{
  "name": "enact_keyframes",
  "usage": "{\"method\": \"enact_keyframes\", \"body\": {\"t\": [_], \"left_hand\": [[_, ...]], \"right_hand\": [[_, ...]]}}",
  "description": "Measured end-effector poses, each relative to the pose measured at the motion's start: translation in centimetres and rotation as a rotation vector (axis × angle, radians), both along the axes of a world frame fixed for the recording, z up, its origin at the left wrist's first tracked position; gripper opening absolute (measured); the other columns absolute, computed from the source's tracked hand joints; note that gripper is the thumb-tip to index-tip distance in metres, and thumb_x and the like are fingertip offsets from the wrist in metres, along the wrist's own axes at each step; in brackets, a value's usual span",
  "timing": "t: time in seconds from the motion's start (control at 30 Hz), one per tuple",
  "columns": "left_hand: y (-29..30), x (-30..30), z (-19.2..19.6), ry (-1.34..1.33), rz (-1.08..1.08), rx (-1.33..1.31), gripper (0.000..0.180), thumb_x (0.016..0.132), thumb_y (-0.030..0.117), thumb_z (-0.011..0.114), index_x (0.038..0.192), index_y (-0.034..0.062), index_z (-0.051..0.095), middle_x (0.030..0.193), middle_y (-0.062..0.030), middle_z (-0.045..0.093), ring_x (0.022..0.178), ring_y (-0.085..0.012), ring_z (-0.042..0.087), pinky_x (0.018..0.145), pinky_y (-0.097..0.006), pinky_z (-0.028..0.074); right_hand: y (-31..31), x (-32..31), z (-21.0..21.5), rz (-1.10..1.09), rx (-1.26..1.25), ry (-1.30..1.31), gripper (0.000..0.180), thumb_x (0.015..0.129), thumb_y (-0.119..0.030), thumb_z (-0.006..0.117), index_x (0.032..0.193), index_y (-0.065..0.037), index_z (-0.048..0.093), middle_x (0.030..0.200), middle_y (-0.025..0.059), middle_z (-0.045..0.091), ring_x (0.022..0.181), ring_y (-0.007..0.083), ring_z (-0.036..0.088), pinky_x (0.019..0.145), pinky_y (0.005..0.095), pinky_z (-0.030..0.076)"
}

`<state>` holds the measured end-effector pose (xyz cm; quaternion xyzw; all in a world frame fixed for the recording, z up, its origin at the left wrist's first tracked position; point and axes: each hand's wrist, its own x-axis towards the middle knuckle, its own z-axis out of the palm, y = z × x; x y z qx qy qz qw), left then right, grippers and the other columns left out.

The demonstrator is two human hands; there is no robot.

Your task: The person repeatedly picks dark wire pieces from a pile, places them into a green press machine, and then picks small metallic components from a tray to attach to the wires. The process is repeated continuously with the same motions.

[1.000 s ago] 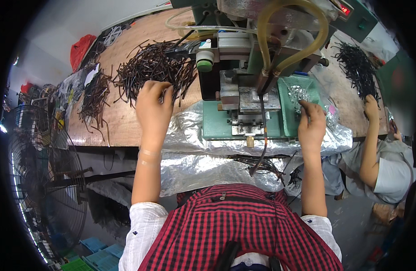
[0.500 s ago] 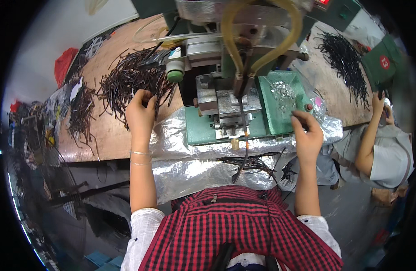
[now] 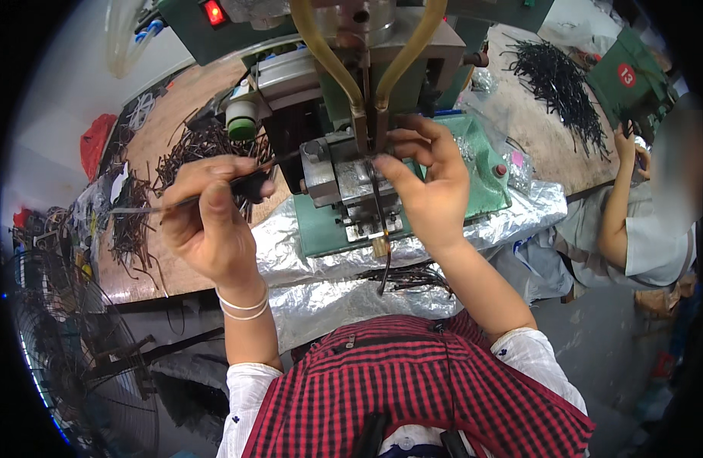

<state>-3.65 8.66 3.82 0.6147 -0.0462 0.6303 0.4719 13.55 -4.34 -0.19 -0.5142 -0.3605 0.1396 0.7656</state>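
A thin dark cable, blurred by motion, is held in the fingers of my left hand point(image 3: 214, 221), left of the green-based press point(image 3: 313, 233). My right hand point(image 3: 435, 183) is at the press's metal block point(image 3: 344, 172), curled in a pinch beside the tool head. What its fingertips hold is too small to make out. Another black cable point(image 3: 383, 221) runs down the block's front, its lower end hanging over the foil-covered edge. Two yellowish tubes point(image 3: 411, 61) come down to the tool above my right fingertips.
Tangled piles of dark cables point(image 3: 206, 149) lie behind my left hand, and more black cables point(image 3: 557, 88) lie at the far right. A green tray point(image 3: 489, 198) stands right of the press. Silver foil point(image 3: 538, 217) covers the front edge. A co-worker point(image 3: 645, 229) works at the right.
My right hand has moved left from the green tray to the press block. My left hand has come away from the cable pile with a cable, toward me. The view has shifted.
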Motion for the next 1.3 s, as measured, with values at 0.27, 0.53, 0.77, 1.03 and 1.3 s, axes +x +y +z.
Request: {"method": "enact_keyframes", "body": {"t": [0.27,0.53,0.77,1.03,1.3], "left_hand": [[-2.1,0.8,-0.1,0.329,0.327,0.482,0.013,0.090,0.001,0.076,0.099,-0.0008,0.068,0.094,-0.0152,0.073,0.089,-0.0283,0.074,0.077,-0.040,0.063],[-3.9,4.3,-5.0,0.418,0.422,0.855,0.031,0.077,0.012,0.091,0.102,0.0066,0.074,0.097,-0.0099,0.076,0.062,-0.0157,0.064,0.049,-0.027,0.047],[-3.6,4.6,-5.3,0.377,0.478,0.886,0.032,0.078,0.015,0.090,0.103,0.0095,0.073,0.099,-0.0064,0.076,0.057,-0.0117,0.061,0.047,-0.026,0.043],[-4.4,3.7,-5.6,0.446,0.424,0.781,0.033,0.077,0.009,0.088,0.106,0.0070,0.075,0.102,-0.0113,0.078,0.066,-0.0175,0.069,0.054,-0.028,0.051],[-3.1,-3.4,-6.6,0.722,0.879,0.485,0.015,0.084,0.006,0.077,0.099,0.0066,0.075,0.108,-0.0082,0.075,0.067,-0.0213,0.064,0.059,-0.031,0.051]], "right_hand": [[-3.6,-2.2,3.1,0.049,-0.177,-0.375,0.072,0.082,0.000,0.071,0.148,0.005,0.043,0.130,0.0238,0.062,0.116,0.0347,0.064,0.105,0.0426,0.049],[-5.1,7.5,0.1,-0.115,-0.307,-0.147,0.043,0.091,-0.001,0.068,0.135,-0.002,0.065,0.125,0.0109,0.072,0.117,0.0179,0.066,0.105,0.0326,0.049],[-9.0,10.4,-7.2,-0.361,-0.586,-0.332,0.021,0.092,-0.004,0.068,0.113,-0.001,0.071,0.101,0.0092,0.074,0.088,0.0150,0.070,0.082,0.0296,0.054],[-8.3,7.1,-7.3,-0.445,-0.841,-0.751,0.014,0.080,-0.011,0.077,0.090,-0.003,0.069,0.099,0.0160,0.066,0.103,0.0379,0.062,0.090,0.0482,0.049],[-9.2,6.9,-6.8,-0.506,-0.802,-0.310,0.011,0.094,-0.006,0.070,0.101,0.001,0.069,0.086,0.0139,0.073,0.080,0.0222,0.072,0.088,0.0341,0.053]]}}
